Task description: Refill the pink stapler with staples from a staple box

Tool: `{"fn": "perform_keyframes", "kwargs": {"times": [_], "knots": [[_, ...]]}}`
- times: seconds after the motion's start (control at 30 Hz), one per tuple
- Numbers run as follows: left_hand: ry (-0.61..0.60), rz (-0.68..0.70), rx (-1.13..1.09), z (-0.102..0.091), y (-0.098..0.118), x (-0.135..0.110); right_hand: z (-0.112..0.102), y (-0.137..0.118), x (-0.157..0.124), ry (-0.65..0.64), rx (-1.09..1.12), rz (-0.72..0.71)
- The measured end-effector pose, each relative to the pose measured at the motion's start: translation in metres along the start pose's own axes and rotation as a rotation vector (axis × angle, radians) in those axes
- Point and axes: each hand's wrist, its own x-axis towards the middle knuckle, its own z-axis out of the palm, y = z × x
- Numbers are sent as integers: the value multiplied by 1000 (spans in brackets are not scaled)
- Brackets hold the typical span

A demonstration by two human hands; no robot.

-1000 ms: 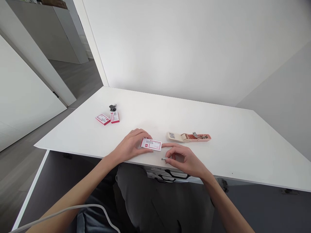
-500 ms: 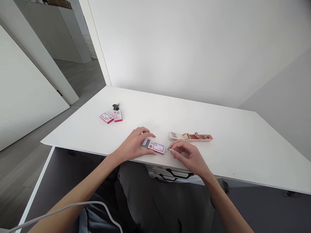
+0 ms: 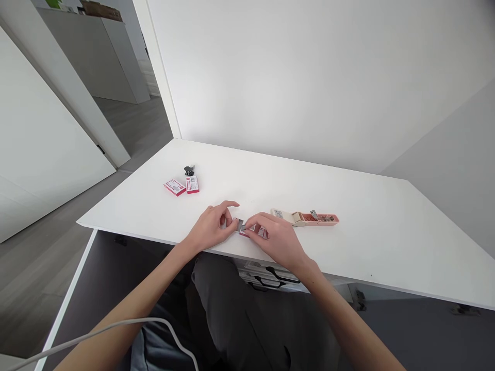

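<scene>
A small red-and-white box lies near the table's front edge, mostly hidden beneath my right hand. Its left end is open and grey inside. At that end my left hand pinches the box's edge between thumb and bent fingers, the index finger stretched out above. My right fingers are closed on a small grey strip, which looks like staples, held at the box's open end. Just behind my right hand lies a long pink-and-cream hinged case with small metal pieces in its open pink part.
Two more red-and-white boxes, one angled and one upright to me, lie at the table's left, with a black clip-like object behind them. A white wall closes off the back. A white cable crosses my left forearm.
My right hand has moved left with the grey strip, from beyond the box's right end to its open left end. My left hand has shifted from around the box to pinching its end.
</scene>
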Motion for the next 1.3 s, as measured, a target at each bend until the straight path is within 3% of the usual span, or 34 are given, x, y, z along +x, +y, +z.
{"fn": "perform_keyframes", "kwargs": {"times": [0.17,0.3,0.5,0.77,1.0,1.3], "knots": [[-5,-5,-31,-1,0,-1,12,4,14,-72,-154,12],[-21,-17,-49,-2,-1,-1,10,2,15,-94,-179,13],[-26,-26,-54,-2,-1,-1,-1,0,-12,15,-167,30],[-35,-17,-12,-1,-3,0,-4,11,-56,41,-212,140],[-49,12,3,-1,-2,0,1,19,-57,42,-192,169],[-164,88,-10,-2,0,-2,6,19,-55,57,-151,169]]}}
